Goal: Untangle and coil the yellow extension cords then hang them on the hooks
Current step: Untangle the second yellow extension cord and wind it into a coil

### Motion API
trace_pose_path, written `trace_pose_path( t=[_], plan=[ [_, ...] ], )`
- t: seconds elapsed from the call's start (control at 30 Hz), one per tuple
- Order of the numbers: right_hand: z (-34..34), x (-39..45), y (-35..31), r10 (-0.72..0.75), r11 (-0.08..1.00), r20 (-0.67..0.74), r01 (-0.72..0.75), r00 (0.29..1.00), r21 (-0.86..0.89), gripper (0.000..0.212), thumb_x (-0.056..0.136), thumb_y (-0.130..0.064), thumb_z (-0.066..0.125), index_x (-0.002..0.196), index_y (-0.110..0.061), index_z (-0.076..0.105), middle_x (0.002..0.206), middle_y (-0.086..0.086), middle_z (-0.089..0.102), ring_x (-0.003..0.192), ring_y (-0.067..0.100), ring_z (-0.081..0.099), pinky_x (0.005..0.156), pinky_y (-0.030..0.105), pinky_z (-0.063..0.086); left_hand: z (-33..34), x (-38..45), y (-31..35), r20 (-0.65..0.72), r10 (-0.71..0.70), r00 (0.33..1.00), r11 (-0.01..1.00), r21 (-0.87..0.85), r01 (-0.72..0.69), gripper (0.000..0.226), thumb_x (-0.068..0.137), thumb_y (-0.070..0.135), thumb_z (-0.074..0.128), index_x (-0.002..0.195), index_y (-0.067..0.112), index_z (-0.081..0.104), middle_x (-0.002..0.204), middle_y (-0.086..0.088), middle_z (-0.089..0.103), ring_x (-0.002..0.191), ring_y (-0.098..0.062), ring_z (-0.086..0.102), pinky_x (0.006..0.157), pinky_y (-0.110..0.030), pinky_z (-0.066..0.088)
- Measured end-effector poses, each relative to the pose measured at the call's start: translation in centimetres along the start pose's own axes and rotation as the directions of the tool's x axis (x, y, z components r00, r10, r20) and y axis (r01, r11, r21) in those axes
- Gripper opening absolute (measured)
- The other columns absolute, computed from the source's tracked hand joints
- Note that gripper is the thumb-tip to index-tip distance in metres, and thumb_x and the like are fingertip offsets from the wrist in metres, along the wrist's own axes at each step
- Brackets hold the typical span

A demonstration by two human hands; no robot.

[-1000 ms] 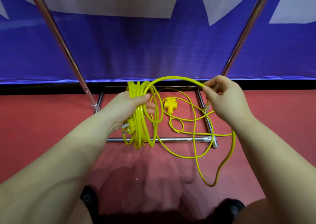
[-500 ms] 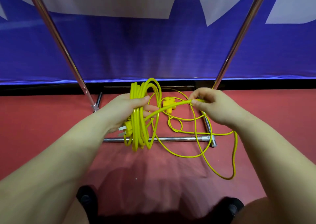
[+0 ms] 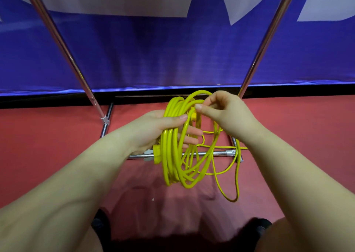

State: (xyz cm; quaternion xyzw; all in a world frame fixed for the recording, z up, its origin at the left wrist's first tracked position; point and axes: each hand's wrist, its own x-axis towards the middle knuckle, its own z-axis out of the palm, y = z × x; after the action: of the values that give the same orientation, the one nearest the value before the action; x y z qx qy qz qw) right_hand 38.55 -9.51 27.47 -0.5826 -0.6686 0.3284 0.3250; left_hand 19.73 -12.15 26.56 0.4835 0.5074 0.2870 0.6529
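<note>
A coil (image 3: 173, 148) of yellow cord is held upright at the centre of the frame. It is gripped by the left hand (image 3: 153, 130), whose thumb is laid over the upper strands while the fingers are curled round behind them, their tips showing through the loops. A yellow plug (image 3: 156, 153) with metal pins is seen just below that hand, against the coil's left side. The top of the newest loop is pinched between thumb and fingers of the right hand (image 3: 224, 115), just right of the coil's crown, so the two hands are close together. Loose cord (image 3: 237, 175) is trailed from under the right hand down to the red floor (image 3: 48, 146), where a long slack loop lies at lower right of centre. A yellow socket end is partly hidden behind the coil, beside the right thumb. Behind the coil, the chrome base bar of a rack (image 3: 211, 152) is crossed by the cord, and two slanted chrome poles are seen rising to the upper left and upper right. A blue banner (image 3: 172, 50) fills the upper frame.
</note>
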Motion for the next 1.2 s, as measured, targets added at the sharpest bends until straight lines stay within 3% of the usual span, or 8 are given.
trace_pose_path(
  t=[0.1, 0.27, 0.4, 0.53, 0.63, 0.7, 0.97, 1.2],
  plan=[
    [-0.1, 0.0, -0.2, 0.047, 0.996, 0.069, -0.052, 0.997, 0.068, 0.031, 0.078, -0.038, 0.071, 0.08, -0.01, 0.058, 0.062, -0.002, 0.054, 0.058, 0.01, 0.046, 0.057, 0.025, 0.037, 0.1, 0.0, -0.1, 0.009, -0.011, 1.0, 1.0, 0.019, 0.011, 0.055, 0.072, 0.046, 0.07, 0.113, 0.01, 0.062, 0.104, -0.013, 0.071, 0.091, -0.027, 0.069, 0.084, -0.043, 0.055],
    [0.2, -0.7, -1.0, -0.007, 0.991, 0.207, -0.02, 0.978, 0.129, 0.022, 0.075, -0.028, 0.075, 0.073, -0.012, 0.059, 0.069, 0.007, 0.054, 0.064, 0.014, 0.045, 0.059, 0.025, 0.037, 1.0, -0.4, 0.1, 0.035, 0.021, 0.999, 0.995, -0.102, -0.017, 0.018, 0.089, 0.023, 0.055, 0.09, 0.008, 0.064, 0.069, -0.005, 0.069, 0.054, -0.014, 0.065, 0.05, -0.026, 0.053],
    [0.0, -0.6, -0.8, -0.011, 0.99, 0.197, -0.017, 0.98, 0.137, 0.02, 0.079, -0.029, 0.071, 0.08, -0.011, 0.062, 0.072, 0.006, 0.058, 0.066, 0.012, 0.049, 0.062, 0.024, 0.04, 1.0, -0.3, 0.3, 0.015, 0.071, 0.997, 0.988, -0.141, -0.068, 0.012, 0.088, 0.019, 0.055, 0.08, 0.013, 0.059, 0.055, 0.001, 0.055, 0.046, -0.014, 0.053, 0.055, -0.029, 0.051],
    [-0.5, -0.1, 1.4, 0.169, 0.968, 0.335, -0.092, 0.927, -0.233, 0.021, 0.087, -0.033, 0.062, 0.091, -0.013, 0.059, 0.088, 0.012, 0.068, 0.082, 0.025, 0.064, 0.079, 0.037, 0.05, 0.1, 0.1, 0.8, -0.072, 0.11, 0.991, 0.956, -0.264, -0.125, 0.022, 0.091, 0.018, 0.05, 0.07, 0.012, 0.051, 0.053, 0.002, 0.049, 0.043, -0.011, 0.048, 0.051, -0.024, 0.05],
    [-0.7, -0.5, 2.6, 0.377, 0.813, 0.424, -0.075, 0.823, -0.577, 0.021, 0.092, -0.022, 0.051, 0.096, -0.006, 0.064, 0.101, 0.015, 0.07, 0.096, 0.03, 0.064, 0.082, 0.035, 0.049, -0.9, 0.2, 1.4, -0.154, 0.117, 0.981, 0.923, -0.349, -0.165, 0.016, 0.093, 0.021, 0.049, 0.079, 0.015, 0.054, 0.052, 0.004, 0.049, 0.043, -0.009, 0.047, 0.052, -0.023, 0.05],
    [-0.8, -0.8, 2.8, 0.427, 0.782, 0.451, -0.07, 0.784, -0.619, 0.025, 0.093, -0.02, 0.047, 0.098, -0.001, 0.063, 0.104, 0.018, 0.069, 0.099, 0.031, 0.064, 0.086, 0.037, 0.049, -1.6, 0.2, 1.7, -0.213, 0.124, 0.969, 0.905, -0.377, -0.198, 0.016, 0.094, 0.022, 0.047, 0.082, 0.016, 0.055, 0.051, 0.005, 0.049, 0.042, -0.008, 0.048, 0.051, -0.022, 0.05],
    [-1.1, -0.2, 1.7, 0.309, 0.95, 0.279, -0.306, 0.909, -0.054, 0.025, 0.094, -0.016, 0.053, 0.072, -0.015, 0.041, 0.063, 0.007, 0.06, 0.047, 0.014, 0.062, 0.048, 0.026, 0.052, -2.3, 0.3, 1.6, -0.285, 0.093, 0.954, 0.912, -0.359, -0.197, 0.015, 0.093, 0.024, 0.051, 0.083, 0.015, 0.057, 0.05, 0.006, 0.05, 0.043, -0.008, 0.05, 0.054, -0.024, 0.05],
    [-2.7, 0.0, -0.9, 0.314, 0.675, 0.298, -0.433, 0.901, 0.598, 0.017, 0.095, -0.02, 0.049, 0.082, -0.013, 0.056, 0.053, -0.003, 0.063, 0.045, 0.007, 0.061, 0.048, 0.019, 0.054, -1.4, 0.4, 1.2, -0.262, 0.118, 0.958, 0.97, -0.179, -0.168, 0.017, 0.09, 0.013, 0.056, 0.073, 0.011, 0.055, 0.054, 0.002, 0.059, 0.048, -0.011, 0.06, 0.053, -0.025, 0.054]
  ],
)
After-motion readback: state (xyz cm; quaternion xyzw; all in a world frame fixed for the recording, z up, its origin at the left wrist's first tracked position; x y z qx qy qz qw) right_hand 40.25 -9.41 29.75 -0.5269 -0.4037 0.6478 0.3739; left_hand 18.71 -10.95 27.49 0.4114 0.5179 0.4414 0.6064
